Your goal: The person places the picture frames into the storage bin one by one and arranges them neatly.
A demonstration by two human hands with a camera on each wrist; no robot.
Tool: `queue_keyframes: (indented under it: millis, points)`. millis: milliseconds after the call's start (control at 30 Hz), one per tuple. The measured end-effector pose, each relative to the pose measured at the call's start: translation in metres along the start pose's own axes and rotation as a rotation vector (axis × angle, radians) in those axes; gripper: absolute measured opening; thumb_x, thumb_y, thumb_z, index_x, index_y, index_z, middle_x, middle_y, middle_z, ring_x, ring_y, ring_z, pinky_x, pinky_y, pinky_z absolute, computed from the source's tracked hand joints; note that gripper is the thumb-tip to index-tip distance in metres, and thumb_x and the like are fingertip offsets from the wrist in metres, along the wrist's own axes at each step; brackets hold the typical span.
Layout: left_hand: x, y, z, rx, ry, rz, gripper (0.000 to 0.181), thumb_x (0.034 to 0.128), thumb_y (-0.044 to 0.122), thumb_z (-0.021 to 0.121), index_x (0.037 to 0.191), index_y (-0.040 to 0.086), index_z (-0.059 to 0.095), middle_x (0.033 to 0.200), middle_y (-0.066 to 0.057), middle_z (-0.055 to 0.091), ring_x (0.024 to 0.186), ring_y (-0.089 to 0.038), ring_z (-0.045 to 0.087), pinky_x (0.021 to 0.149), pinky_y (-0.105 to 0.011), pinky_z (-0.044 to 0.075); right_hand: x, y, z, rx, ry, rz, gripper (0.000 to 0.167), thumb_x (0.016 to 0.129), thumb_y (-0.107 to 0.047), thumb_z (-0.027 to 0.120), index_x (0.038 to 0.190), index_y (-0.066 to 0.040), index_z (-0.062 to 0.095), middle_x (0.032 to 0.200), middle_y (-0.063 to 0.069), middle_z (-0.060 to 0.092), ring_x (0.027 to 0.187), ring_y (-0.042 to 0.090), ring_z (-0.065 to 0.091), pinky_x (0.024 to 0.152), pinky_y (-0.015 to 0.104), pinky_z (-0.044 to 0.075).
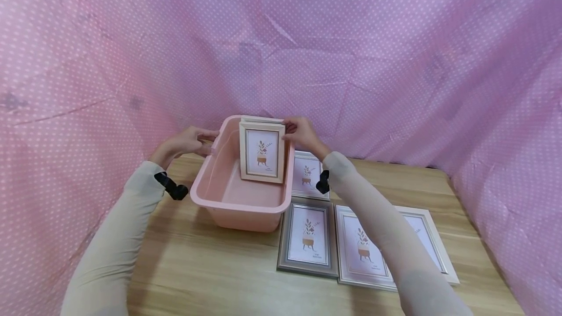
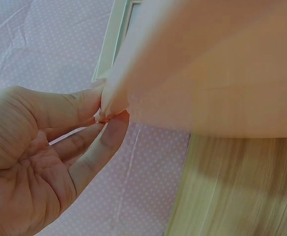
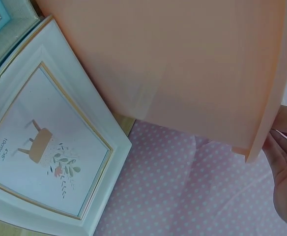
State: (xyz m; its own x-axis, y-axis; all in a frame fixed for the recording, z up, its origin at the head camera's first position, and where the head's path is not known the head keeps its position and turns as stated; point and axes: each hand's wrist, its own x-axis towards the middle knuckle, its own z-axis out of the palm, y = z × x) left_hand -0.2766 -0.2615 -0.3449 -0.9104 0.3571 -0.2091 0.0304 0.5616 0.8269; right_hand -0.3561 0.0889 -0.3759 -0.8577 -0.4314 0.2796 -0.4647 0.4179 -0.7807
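Note:
A pink plastic basin [image 1: 239,206] stands on the wooden table in the head view. My left hand [image 1: 186,141] pinches its left rim between thumb and fingers, as the left wrist view of that hand [image 2: 50,147] shows. Inside the basin, a cream picture frame [image 1: 262,175] leans upright near the far end, its plant print facing me. Another pale frame edge [image 1: 263,120] shows just behind it. At the top right corner of the cream frame, my right hand [image 1: 303,133] grips its side. The basin wall [image 3: 173,73] hides those fingertips in the right wrist view.
Right of the basin lies a white picture frame [image 3: 50,147], partly behind it. Nearer are a grey-brown frame [image 1: 285,257], a silvery frame [image 1: 364,279] and a white frame [image 1: 432,228], partly under my right forearm. A pink dotted cloth [image 1: 281,62] surrounds the table [image 1: 210,277].

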Motion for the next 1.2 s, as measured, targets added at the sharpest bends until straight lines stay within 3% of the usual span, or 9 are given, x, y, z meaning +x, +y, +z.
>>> queue_keyframes:
  millis: [433, 833, 1200]
  points:
    - [0.0004, -0.0008, 0.0017, 0.003, -0.010, 0.010, 0.065, 0.0954, -0.001, 0.064, 0.152, -0.012, 0.034, 0.149, -0.036, 0.045, 0.111, -0.023, 0.067, 0.088, -0.031, 0.064, -0.0004, 0.0052, -0.0014, 0.045, 0.014, 0.018, 0.036, 0.082, 0.013, 0.074, 0.117, 0.016, 0.067, 0.110, 0.033, 0.071, 0.100, 0.040, 0.070, 0.089, 0.033, 0.064]
    - [-0.0004, -0.0011, 0.0008, 0.014, -0.013, -0.001, 0.067, 0.0965, 0.002, 0.065, 0.155, -0.007, 0.033, 0.151, -0.035, 0.043, 0.119, -0.033, 0.065, 0.088, -0.033, 0.064, -0.0008, 0.0059, -0.0025, 0.062, 0.015, 0.028, 0.035, 0.086, 0.008, 0.075, 0.120, 0.011, 0.068, 0.116, 0.028, 0.071, 0.106, 0.038, 0.071, 0.093, 0.038, 0.063]
    - [0.0012, -0.0010, -0.0011, 0.021, -0.009, -0.002, 0.067, 0.0969, 0.001, 0.064, 0.155, -0.005, 0.033, 0.151, -0.034, 0.044, 0.119, -0.032, 0.065, 0.088, -0.032, 0.064, -0.0033, 0.0069, -0.0067, 0.070, 0.045, 0.014, 0.042, 0.086, 0.006, 0.076, 0.126, 0.009, 0.066, 0.119, 0.027, 0.070, 0.112, 0.039, 0.067, 0.102, 0.042, 0.059]
